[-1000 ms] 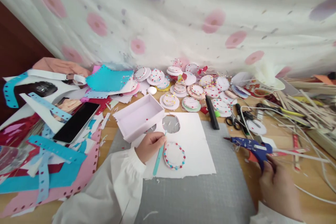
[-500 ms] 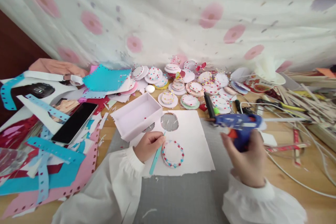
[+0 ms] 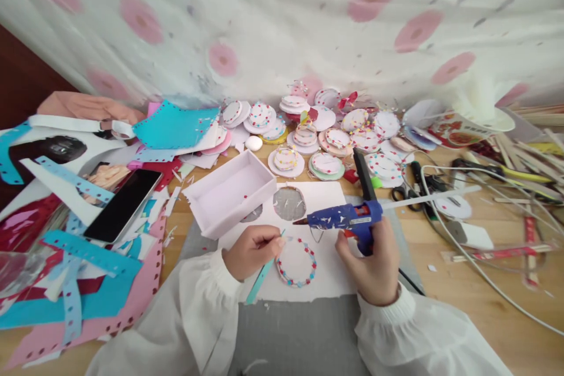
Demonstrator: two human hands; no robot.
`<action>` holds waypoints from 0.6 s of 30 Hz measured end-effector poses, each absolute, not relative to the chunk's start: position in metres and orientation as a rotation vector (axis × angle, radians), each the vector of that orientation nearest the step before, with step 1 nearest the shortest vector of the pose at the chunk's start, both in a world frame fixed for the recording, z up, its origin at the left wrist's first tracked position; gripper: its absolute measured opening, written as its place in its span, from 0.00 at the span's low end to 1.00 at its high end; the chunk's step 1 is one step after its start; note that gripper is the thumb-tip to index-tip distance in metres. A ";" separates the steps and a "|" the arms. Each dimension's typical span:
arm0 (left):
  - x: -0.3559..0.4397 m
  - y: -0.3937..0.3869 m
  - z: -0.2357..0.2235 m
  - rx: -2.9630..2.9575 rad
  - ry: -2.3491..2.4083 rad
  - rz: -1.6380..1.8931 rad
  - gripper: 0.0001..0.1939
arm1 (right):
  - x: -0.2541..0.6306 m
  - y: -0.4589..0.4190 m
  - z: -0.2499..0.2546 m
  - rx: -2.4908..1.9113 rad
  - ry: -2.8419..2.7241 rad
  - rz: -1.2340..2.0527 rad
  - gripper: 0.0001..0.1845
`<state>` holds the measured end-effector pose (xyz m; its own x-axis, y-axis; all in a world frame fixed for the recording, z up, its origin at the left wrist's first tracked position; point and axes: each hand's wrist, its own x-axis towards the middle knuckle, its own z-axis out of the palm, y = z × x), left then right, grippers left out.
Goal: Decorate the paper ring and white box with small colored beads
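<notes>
My left hand [image 3: 253, 251] is closed in a pinch on a slim teal tool [image 3: 261, 281], whose thin tip pokes out beyond the fingers; its exact kind is unclear. Beside those fingertips lies a round white paper disc [image 3: 296, 263] ringed with red and blue beads. It rests on a white paper sheet [image 3: 335, 291]. My right hand [image 3: 374, 261] grips a blue glue gun [image 3: 341, 217], its nozzle pointing left above the sheet, short of my left fingertips. A white glue stick [image 3: 434, 195] sticks out of the gun's back.
A white open box [image 3: 231, 191] stands at the sheet's upper left. Several decorated paper discs [image 3: 326, 163] crowd the back. Paper scraps and a black phone [image 3: 124, 204] lie left. Scissors [image 3: 409, 195], a white cable [image 3: 478, 285] and wooden sticks [image 3: 513, 155] lie right.
My right hand has brought the glue gun left, over the white sheet and nearer my left hand. My left hand keeps its pinch on the teal tool. The view has shifted slightly.
</notes>
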<state>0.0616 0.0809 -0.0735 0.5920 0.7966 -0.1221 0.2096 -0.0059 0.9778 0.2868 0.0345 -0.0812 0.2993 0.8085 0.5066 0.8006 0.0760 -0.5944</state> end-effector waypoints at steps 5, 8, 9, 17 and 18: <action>0.062 0.081 -0.072 1.524 0.872 0.566 0.20 | 0.284 0.033 -0.079 -1.715 -1.504 0.026 0.11; 0.062 0.081 -0.070 1.504 0.865 0.569 0.19 | 0.284 0.032 -0.079 -1.704 -1.508 0.030 0.11; 0.062 0.081 -0.070 1.499 0.864 0.570 0.19 | 0.284 0.032 -0.079 -1.701 -1.512 0.032 0.11; 0.062 0.080 -0.071 1.515 0.859 0.566 0.18 | 0.283 0.032 -0.080 -1.683 -1.537 0.021 0.11; 0.061 0.080 -0.071 1.520 0.863 0.562 0.19 | 0.283 0.032 -0.081 -1.683 -1.539 0.021 0.11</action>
